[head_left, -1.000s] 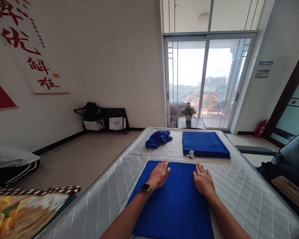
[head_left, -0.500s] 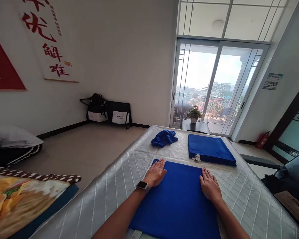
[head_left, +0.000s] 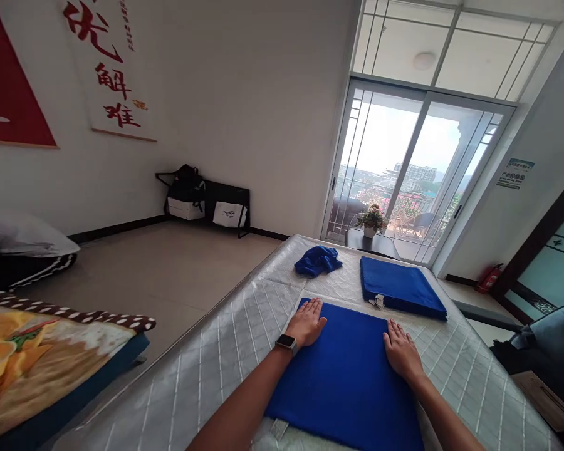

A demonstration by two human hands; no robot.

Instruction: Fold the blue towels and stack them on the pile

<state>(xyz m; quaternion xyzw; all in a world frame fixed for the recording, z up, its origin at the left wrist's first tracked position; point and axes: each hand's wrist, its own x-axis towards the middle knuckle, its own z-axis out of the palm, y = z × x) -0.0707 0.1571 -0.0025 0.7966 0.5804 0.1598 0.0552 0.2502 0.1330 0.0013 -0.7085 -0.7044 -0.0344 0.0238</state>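
Note:
A flat blue cloth (head_left: 348,376) lies spread on the quilted mattress (head_left: 216,351), a pale tag at its near left edge. My left hand (head_left: 307,322), with a watch on the wrist, rests flat on the cloth's far left corner, fingers stretched out. On the far right corner lies my right hand (head_left: 403,351), also flat with fingers extended. Beyond it sits a neat stack of folded blue cloths (head_left: 402,285) with a white tag at its near left corner. Left of that stack is a crumpled blue cloth (head_left: 318,260).
A potted plant (head_left: 370,219) stands on a dark chair or small table past the mattress, before glass sliding doors. A food-print bedcover (head_left: 51,357) is at the left. A cardboard box (head_left: 545,398) and dark bags are at the right edge; a fire extinguisher (head_left: 489,277) stands by the wall.
The view has tilted and shifted slightly, so the cloths and mattress appear a little further right. Both hands stay flat on the same corners of the cloth.

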